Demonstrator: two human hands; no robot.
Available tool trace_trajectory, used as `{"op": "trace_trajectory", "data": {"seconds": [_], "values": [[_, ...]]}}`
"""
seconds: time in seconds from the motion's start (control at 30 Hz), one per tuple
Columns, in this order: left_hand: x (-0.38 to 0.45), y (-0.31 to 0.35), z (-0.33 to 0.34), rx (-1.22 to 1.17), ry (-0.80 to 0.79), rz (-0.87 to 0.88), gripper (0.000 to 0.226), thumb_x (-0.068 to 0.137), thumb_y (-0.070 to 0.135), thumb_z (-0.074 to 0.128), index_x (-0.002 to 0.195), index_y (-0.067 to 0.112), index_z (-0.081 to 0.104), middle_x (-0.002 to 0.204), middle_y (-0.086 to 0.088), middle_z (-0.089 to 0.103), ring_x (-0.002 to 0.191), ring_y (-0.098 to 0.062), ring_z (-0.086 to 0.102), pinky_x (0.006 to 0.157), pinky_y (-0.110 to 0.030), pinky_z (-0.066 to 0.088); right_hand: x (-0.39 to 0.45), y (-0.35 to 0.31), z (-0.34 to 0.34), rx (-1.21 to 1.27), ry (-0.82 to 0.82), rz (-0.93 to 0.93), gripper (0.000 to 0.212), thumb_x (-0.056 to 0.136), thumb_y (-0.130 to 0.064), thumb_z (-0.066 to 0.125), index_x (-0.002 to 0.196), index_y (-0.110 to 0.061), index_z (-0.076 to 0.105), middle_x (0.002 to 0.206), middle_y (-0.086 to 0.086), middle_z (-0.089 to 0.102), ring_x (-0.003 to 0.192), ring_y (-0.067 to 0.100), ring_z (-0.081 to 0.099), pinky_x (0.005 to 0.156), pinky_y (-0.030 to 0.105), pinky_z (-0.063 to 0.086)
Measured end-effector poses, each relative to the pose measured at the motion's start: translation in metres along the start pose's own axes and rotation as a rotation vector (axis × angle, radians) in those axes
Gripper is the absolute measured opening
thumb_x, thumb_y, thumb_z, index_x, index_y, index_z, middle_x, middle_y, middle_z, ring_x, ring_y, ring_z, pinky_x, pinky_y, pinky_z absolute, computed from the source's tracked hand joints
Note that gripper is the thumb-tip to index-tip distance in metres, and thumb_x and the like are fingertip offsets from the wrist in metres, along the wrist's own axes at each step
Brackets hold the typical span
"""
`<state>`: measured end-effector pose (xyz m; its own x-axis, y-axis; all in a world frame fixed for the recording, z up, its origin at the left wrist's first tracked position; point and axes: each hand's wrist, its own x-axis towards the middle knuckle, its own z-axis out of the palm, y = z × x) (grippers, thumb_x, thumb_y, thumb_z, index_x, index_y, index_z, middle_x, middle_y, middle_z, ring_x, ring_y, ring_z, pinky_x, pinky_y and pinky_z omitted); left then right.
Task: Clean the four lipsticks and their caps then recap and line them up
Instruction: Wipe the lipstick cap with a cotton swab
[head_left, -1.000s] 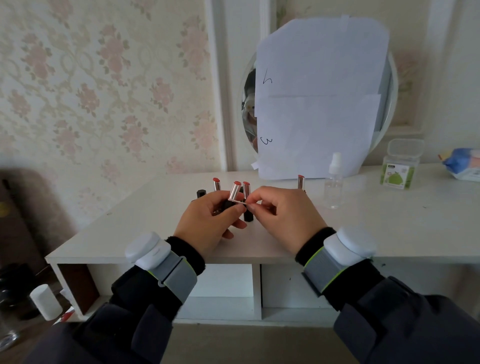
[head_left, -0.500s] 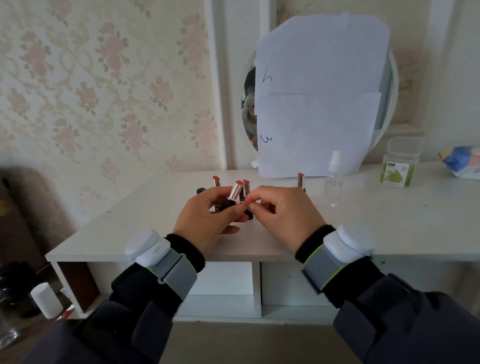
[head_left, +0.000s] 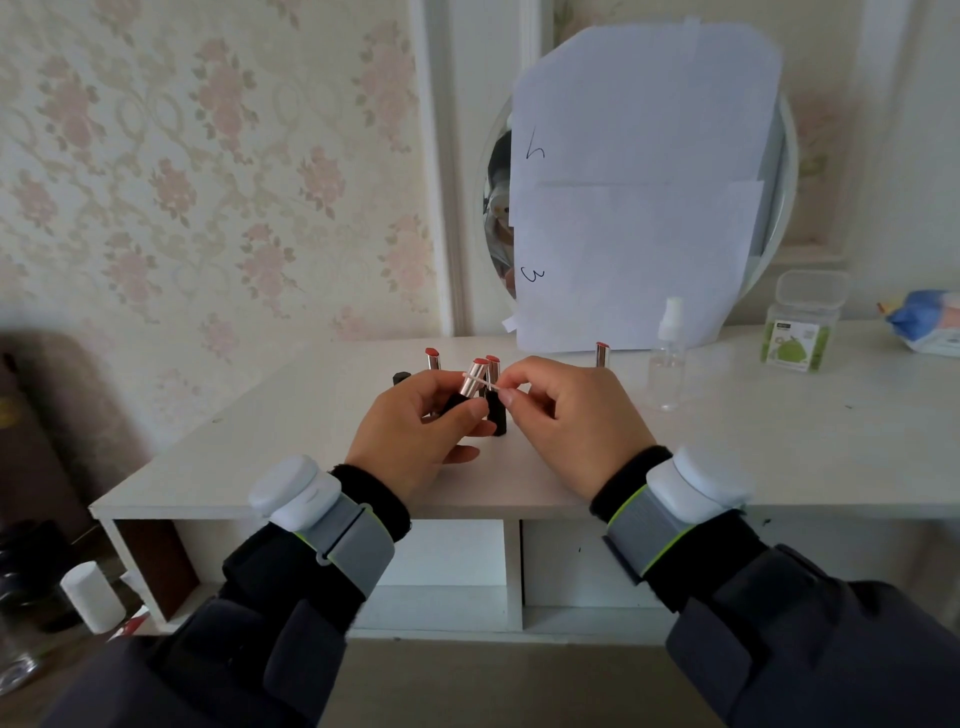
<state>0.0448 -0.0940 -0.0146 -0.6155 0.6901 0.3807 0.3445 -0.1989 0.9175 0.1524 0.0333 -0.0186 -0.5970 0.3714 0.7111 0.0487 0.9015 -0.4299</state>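
My left hand (head_left: 415, 431) grips an uncapped lipstick (head_left: 471, 382), tilted, with a rose-gold collar and red tip. My right hand (head_left: 566, 415) pinches a thin white cotton swab (head_left: 480, 381) whose tip lies across that collar. Just behind stands a second open lipstick (head_left: 494, 402) with a black base. A third lipstick (head_left: 432, 358) stands upright further back left, and another lipstick (head_left: 601, 354) stands at the back right. A black cap (head_left: 401, 378) sits on the table left of my fingers.
On the white table (head_left: 779, 441) stand a clear spray bottle (head_left: 666, 364), a green-labelled plastic box (head_left: 802, 322) and a blue pack (head_left: 930, 330) at far right. A round mirror (head_left: 498, 208) covered with paper leans on the wall. A white bottle (head_left: 91, 597) is on the floor, lower left.
My hands lifted slightly and the swab now shows lying across the lipstick collar; the right fingers shifted a little to the right along it.
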Motion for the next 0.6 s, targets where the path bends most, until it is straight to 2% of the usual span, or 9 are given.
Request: {"op": "trace_trajectory", "data": {"seconds": [0.37,0.6], "values": [[0.0010,-0.0004,0.0016,-0.016,0.024,-0.038,0.012,0.094,0.011,0.060,0.097,0.021,0.066,0.089,-0.005,0.074,0.080,-0.013,0.073,0.065,-0.026,0.060,0.0010,0.0014,0.0002,-0.006,0.042,0.015,0.009,0.094,-0.033,0.057,0.088,-0.030,0.064,0.054,-0.006,0.054,0.052,0.011,0.050,0.057,0.034,0.049],[0.0008,-0.0005,0.0001,-0.042,0.022,-0.059,0.013,0.097,0.014,0.054,0.101,0.016,0.067,0.086,-0.005,0.072,0.078,-0.014,0.073,0.065,-0.025,0.058,0.0000,-0.0003,-0.0012,-0.002,0.006,0.015,0.010,0.094,-0.031,0.057,0.090,-0.029,0.066,0.057,-0.005,0.057,0.054,0.011,0.051,0.058,0.032,0.049]]}}
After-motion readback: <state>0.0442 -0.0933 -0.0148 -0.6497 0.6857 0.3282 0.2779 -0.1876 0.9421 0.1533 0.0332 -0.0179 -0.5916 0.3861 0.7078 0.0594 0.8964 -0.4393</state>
